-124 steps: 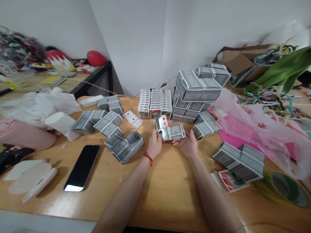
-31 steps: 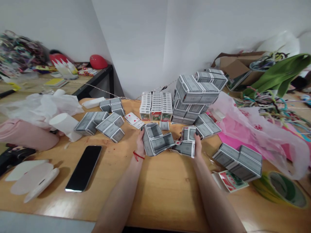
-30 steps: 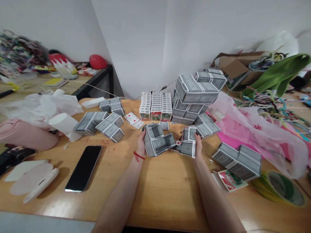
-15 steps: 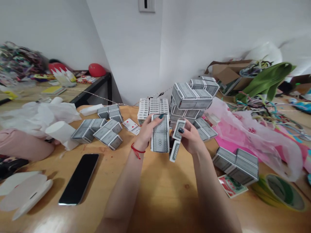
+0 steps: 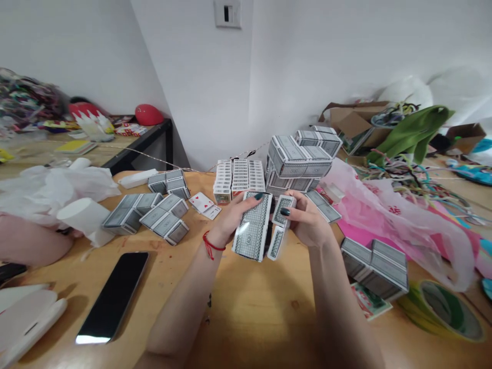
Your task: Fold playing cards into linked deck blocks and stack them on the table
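My left hand (image 5: 230,218), a red string on its wrist, is closed around a block of folded playing cards (image 5: 250,237) with grey patterned backs. My right hand (image 5: 310,221) pinches a narrow folded-card piece (image 5: 282,218) between thumb and fingers. Below that piece, a second small folded-card piece (image 5: 275,243) hangs in line; whether the two are joined I cannot tell. A dark gap shows between the block and these pieces. Behind my hands stand rows of white-edged folded cards (image 5: 240,174) and a stack of grey card blocks (image 5: 300,156).
More card blocks lie at left (image 5: 165,218) and right (image 5: 374,266), near loose playing cards (image 5: 203,204). A phone (image 5: 113,297) rests front left. Yellow-green tape (image 5: 418,312) and a pink plastic bag (image 5: 384,205) are at right, a white paper roll (image 5: 82,218) at left.
The block in my left hand has come lower and tilted, its bottom edge swinging left. My right hand still pinches its piece, slightly lower in the picture. The whole view has shifted a little.
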Action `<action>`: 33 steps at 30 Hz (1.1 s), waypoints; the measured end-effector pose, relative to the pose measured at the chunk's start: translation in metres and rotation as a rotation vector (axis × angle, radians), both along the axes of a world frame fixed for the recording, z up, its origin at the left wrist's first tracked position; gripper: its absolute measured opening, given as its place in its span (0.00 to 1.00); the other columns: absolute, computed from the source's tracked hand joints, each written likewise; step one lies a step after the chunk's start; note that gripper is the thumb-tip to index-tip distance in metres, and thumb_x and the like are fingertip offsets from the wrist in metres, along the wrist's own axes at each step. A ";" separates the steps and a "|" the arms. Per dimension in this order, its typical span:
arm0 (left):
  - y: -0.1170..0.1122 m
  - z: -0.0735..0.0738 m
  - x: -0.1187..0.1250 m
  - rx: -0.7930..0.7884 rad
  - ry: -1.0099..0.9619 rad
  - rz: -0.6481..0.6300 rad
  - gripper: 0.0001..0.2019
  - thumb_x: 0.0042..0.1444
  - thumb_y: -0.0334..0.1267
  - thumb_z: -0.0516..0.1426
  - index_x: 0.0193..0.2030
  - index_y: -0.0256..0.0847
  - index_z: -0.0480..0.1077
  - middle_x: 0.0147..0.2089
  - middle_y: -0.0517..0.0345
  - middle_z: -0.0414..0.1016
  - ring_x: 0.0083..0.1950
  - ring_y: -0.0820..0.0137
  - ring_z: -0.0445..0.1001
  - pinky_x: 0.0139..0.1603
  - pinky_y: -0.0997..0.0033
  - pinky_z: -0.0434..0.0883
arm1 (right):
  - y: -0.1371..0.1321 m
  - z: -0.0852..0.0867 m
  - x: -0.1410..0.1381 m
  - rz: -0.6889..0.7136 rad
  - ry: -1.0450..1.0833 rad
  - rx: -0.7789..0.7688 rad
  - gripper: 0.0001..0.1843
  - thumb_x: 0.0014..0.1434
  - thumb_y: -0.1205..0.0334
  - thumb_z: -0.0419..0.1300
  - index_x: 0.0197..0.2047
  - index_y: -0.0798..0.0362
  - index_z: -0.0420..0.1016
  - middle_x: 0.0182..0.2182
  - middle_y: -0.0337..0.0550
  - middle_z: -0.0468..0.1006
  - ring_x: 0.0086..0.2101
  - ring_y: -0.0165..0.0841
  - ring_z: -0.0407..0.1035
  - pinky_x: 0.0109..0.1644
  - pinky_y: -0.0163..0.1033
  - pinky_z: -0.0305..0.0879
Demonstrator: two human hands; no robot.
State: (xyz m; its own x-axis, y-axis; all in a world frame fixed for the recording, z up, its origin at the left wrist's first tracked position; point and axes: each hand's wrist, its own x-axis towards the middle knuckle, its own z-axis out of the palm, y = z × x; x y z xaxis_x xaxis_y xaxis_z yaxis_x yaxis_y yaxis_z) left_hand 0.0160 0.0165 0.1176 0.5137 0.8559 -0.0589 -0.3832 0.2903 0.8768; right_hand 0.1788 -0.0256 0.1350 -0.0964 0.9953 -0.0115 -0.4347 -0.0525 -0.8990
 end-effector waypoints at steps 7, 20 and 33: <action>0.004 -0.004 -0.002 -0.029 0.063 -0.042 0.14 0.46 0.42 0.59 0.38 0.37 0.69 0.32 0.58 0.72 0.29 0.74 0.69 0.31 0.74 0.65 | -0.003 0.003 0.002 0.005 -0.025 0.005 0.15 0.36 0.69 0.65 0.32 0.50 0.72 0.23 0.35 0.73 0.22 0.28 0.66 0.24 0.33 0.61; 0.005 -0.005 -0.003 0.010 0.100 0.031 0.14 0.45 0.42 0.60 0.39 0.39 0.69 0.32 0.59 0.72 0.31 0.73 0.70 0.33 0.74 0.64 | 0.005 -0.006 -0.003 0.004 -0.028 -0.099 0.16 0.34 0.70 0.66 0.31 0.52 0.74 0.24 0.35 0.74 0.23 0.28 0.67 0.26 0.33 0.64; 0.011 -0.013 0.000 -0.041 0.049 -0.081 0.12 0.48 0.43 0.58 0.34 0.36 0.72 0.28 0.57 0.74 0.26 0.74 0.69 0.29 0.74 0.63 | 0.005 -0.008 -0.001 0.021 -0.055 -0.059 0.16 0.35 0.68 0.67 0.31 0.52 0.72 0.24 0.34 0.73 0.24 0.27 0.66 0.28 0.33 0.63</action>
State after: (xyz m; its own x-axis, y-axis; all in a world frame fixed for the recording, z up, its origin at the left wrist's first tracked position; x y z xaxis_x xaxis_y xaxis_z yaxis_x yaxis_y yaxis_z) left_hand 0.0159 0.0274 0.1047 0.5765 0.8082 -0.1200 -0.3138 0.3546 0.8808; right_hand 0.1774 -0.0205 0.1270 -0.1150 0.9904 -0.0764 -0.3831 -0.1152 -0.9165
